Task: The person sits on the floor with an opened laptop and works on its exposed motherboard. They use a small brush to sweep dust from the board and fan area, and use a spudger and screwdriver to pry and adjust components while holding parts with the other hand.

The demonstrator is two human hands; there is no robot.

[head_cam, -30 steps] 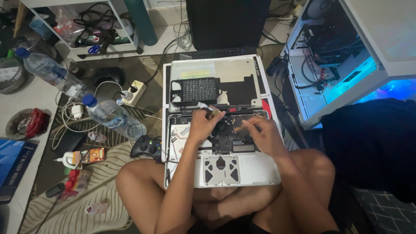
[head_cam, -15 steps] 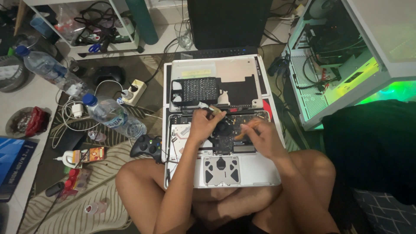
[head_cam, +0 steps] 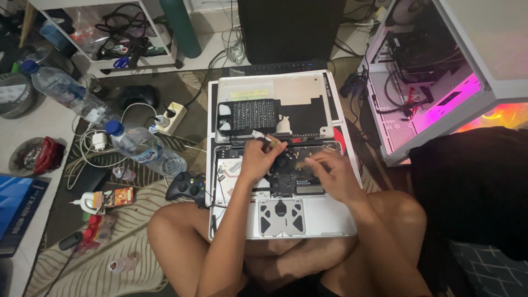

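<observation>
Legs are folding cross-legged on the patterned rug [head_cam: 126, 214], and an opened laptop [head_cam: 286, 220] is lying bottom-up across the lap, its trackpad underside nearest the body. Just past it, both hands are working inside the exposed board area. The left hand [head_cam: 257, 160] is curling its fingers around a small pale-handled tool, seemingly a brush or driver, whose tip is pointing toward the fan [head_cam: 283, 163]. The right hand [head_cam: 333, 175] is pinching something small against the board; what it is grasping is too small to tell.

Judging from this, a slip of the tool could scratch the board or snag a thin cable, since both hands are crowding one tight spot. Any loose screw could roll off and vanish into the rug.

Beyond the hands, the removed bottom cover [head_cam: 275, 102] is resting against the laptop's far edge. To the left, a game controller [head_cam: 187, 187], two water bottles [head_cam: 146, 149] and a power strip [head_cam: 168, 117] are lying close by; a tipped bottle could wet the electronics. Farther right, a lit white computer case [head_cam: 440, 82] is standing open.
</observation>
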